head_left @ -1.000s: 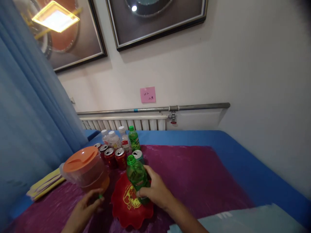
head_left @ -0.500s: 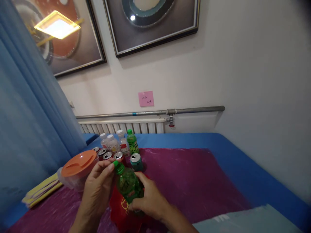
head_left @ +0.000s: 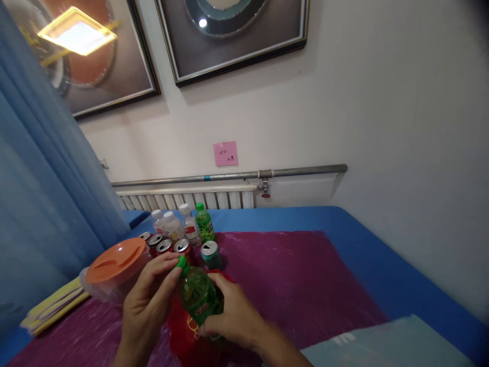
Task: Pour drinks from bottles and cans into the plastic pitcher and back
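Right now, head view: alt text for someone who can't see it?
A person's right hand grips a tilted green bottle while the left hand holds its green cap. A red dish shows partly behind them on a purple sheet; cans, capped bottles and an orange-lidded container stand nearby.

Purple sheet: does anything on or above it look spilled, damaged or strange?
Nothing stands out; no spill or damage shows. The cans stand upright. The held bottle leans, but this seems ordinary: the right hand grips its body, and the left hand is at its cap.
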Motion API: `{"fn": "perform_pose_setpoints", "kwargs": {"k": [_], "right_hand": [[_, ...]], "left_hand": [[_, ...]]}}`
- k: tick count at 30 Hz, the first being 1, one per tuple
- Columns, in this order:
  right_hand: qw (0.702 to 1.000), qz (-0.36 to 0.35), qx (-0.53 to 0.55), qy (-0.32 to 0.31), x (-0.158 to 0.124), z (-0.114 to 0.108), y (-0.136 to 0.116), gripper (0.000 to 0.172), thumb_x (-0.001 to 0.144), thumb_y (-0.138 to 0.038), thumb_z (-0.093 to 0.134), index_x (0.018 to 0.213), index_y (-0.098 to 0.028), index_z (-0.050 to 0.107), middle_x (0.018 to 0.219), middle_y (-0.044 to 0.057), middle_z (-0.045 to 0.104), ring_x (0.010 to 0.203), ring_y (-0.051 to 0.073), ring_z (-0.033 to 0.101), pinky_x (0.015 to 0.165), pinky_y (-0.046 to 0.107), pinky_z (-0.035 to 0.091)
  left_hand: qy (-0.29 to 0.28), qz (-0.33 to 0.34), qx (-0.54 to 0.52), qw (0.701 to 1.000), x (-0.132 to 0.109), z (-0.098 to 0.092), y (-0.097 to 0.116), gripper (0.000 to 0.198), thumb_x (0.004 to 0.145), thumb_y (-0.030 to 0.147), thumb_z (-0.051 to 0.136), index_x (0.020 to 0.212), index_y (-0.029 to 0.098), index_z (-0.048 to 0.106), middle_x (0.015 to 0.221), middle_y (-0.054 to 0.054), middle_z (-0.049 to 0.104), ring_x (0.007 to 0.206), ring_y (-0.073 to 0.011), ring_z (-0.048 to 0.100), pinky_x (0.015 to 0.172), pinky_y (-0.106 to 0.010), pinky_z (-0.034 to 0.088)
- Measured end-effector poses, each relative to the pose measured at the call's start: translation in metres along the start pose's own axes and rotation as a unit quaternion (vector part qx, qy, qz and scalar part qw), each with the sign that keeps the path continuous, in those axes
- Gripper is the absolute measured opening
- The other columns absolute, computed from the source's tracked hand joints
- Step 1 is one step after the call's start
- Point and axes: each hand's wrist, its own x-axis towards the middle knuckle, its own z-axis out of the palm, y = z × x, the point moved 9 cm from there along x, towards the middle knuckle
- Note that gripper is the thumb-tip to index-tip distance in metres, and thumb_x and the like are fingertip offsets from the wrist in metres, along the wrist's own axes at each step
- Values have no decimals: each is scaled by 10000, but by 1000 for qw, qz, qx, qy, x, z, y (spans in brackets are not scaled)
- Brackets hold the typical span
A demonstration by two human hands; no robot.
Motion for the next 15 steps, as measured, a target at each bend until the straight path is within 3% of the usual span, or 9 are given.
{"fn": "perform_pose_setpoints", "kwargs": {"k": [4,10,12,15], "right_hand": [[1000,5,-19,-3,-1,-1,1,694,490,-93,813,1147,-251,652,996,-17,712,899,212,650,730,267,486],[1000,-18,-19,-8,-1,2,-1,663,514,-81,787,1144,-233,651,987,-16,712,870,190,640,715,251,478],[999,-25,-21,-15,-1,4,-2,643,523,-86,780,1136,-231,653,970,-20,711,848,181,633,698,243,476],[999,-26,-31,-3,-3,3,-4,616,526,-89,775,1116,-226,663,932,-23,710,813,174,627,675,239,475]], "left_hand": [[-57,112,115,985,-1,4,18,133,837,325,686,957,272,711,1097,7,682,1040,-86,628,911,-88,473],[-96,308,257,911,-15,16,49,223,892,202,601,1105,237,655,1146,-10,666,1052,-76,638,988,-121,462],[-94,335,273,897,-19,18,54,229,890,203,601,1111,221,659,1148,-23,672,1025,-81,651,972,-122,472],[-88,314,256,910,-19,19,57,245,858,229,647,1098,244,696,1125,-19,695,997,-102,667,964,-125,475]]}}
